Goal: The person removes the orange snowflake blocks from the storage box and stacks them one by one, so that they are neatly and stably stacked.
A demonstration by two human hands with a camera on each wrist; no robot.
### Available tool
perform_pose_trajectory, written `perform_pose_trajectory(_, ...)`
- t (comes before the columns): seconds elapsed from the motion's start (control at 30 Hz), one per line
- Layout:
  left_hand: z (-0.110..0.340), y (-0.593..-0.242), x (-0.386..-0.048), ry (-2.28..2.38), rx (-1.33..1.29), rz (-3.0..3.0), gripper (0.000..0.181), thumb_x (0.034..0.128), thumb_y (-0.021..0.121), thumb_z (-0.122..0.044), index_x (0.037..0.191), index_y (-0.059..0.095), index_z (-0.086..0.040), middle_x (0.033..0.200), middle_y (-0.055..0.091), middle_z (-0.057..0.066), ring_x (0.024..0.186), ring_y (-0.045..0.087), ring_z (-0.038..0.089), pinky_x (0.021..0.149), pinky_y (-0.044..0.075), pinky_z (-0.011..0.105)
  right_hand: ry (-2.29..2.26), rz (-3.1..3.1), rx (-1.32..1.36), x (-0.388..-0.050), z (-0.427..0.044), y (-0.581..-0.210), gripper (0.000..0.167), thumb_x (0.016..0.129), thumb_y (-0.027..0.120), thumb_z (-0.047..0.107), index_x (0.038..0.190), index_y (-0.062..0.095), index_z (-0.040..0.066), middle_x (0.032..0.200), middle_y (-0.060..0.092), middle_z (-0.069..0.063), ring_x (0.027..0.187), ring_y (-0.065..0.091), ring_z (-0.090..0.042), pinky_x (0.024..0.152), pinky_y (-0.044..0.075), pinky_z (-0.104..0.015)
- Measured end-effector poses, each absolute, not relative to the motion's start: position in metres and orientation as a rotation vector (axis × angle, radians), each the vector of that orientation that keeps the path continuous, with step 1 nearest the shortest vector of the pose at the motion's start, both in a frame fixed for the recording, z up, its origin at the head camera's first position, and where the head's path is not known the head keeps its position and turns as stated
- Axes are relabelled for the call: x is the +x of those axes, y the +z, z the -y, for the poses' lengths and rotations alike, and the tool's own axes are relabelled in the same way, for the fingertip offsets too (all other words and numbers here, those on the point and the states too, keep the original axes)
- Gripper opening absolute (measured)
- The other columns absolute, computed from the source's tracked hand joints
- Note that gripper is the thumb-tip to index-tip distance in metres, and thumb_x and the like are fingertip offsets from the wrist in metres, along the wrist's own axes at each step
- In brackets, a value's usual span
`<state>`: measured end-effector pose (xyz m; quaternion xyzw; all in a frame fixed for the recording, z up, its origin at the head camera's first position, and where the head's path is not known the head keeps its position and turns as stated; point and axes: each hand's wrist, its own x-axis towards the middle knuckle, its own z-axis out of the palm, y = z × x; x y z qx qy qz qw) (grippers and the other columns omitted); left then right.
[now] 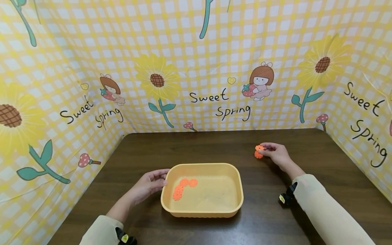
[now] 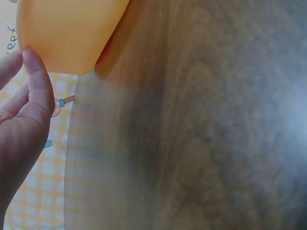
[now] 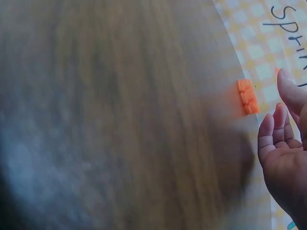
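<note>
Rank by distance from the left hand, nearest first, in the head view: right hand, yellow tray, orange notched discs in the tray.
1. Yellow tray: the left hand holds its left rim.
2. Orange notched discs: inside the tray, toward its left end.
3. Right hand: farthest, beyond the tray's right end.

The head view looks forward and down from above the near side of the bench (image 1: pixel 214 146), widest and farthest off — both far corners show. The left wrist view, close and turned sideways, shares the left fingers (image 2: pixel 39 85) and tray (image 2: pixel 67 40) with it; the right, likewise sideways — the right fingers (image 3: pixel 266 134) and orange pieces (image 3: pixel 247 97).
</note>
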<state>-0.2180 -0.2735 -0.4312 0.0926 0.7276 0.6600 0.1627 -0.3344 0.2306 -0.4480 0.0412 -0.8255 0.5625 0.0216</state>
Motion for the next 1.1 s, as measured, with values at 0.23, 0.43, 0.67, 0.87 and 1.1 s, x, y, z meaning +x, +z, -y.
perform_pose_trajectory(0.23, 0.2741, -0.4318, -0.2187, 1.887, 0.281, -2.066, 0.058, 0.0933, 0.064, -0.005, 0.143, 0.037, 0.009, 0.116, 0.052, 0.014, 0.100, 0.058, 0.018, 0.086, 0.053, 0.034, 1.726, 2.574, 0.129, -0.3369, -0.2343, -0.4518, 0.040, 0.088, 0.072, 0.011, 0.123, 0.061, -0.006, 0.106, 0.062, -0.012, 0.086, 0.055, -0.011, 0.072, 0.049, -0.022)
perform_pose_trajectory(0.43, 0.2744, -0.4324, -0.2188, 1.882, 0.286, -2.063, 0.058, 0.0941, 0.063, -0.006, 0.144, 0.036, 0.009, 0.119, 0.053, 0.014, 0.101, 0.059, 0.018, 0.087, 0.052, 0.034, 1.723, 2.595, 0.147, -0.3394, -0.2343, -0.4549, 0.040, 0.088, 0.072, 0.009, 0.122, 0.060, -0.008, 0.104, 0.064, -0.013, 0.084, 0.055, -0.012, 0.068, 0.049, -0.021)
perform_pose_trajectory(0.67, 0.2740, -0.4319, -0.2181, 1.879, 0.281, -2.072, 0.058, 0.0941, 0.063, -0.006, 0.144, 0.036, 0.009, 0.116, 0.052, 0.013, 0.100, 0.058, 0.017, 0.087, 0.053, 0.034, 1.736, 2.631, 0.121, -0.3416, -0.2332, -0.4573, 0.040, 0.088, 0.073, 0.011, 0.122, 0.061, -0.007, 0.102, 0.064, -0.011, 0.084, 0.055, -0.014, 0.066, 0.048, -0.021)
perform_pose_trajectory(0.87, 0.2737, -0.4310, -0.2182, 1.888, 0.289, -2.073, 0.058, 0.0936, 0.063, -0.005, 0.143, 0.037, 0.009, 0.115, 0.053, 0.012, 0.099, 0.058, 0.016, 0.086, 0.053, 0.033, 1.698, 2.657, 0.140, -0.3429, -0.2323, -0.4576, 0.039, 0.088, 0.073, 0.010, 0.122, 0.061, -0.006, 0.100, 0.062, -0.011, 0.084, 0.053, -0.017, 0.066, 0.047, -0.022)
perform_pose_trajectory(1.1, 0.2734, -0.4328, -0.2190, 1.878, 0.311, -2.071, 0.057, 0.0945, 0.061, -0.004, 0.143, 0.035, 0.011, 0.116, 0.052, 0.013, 0.100, 0.058, 0.016, 0.086, 0.053, 0.033, 1.695, 2.688, 0.129, -0.3413, -0.2328, -0.4570, 0.039, 0.088, 0.073, 0.009, 0.121, 0.060, -0.007, 0.097, 0.060, -0.011, 0.084, 0.051, -0.020, 0.065, 0.046, -0.022)
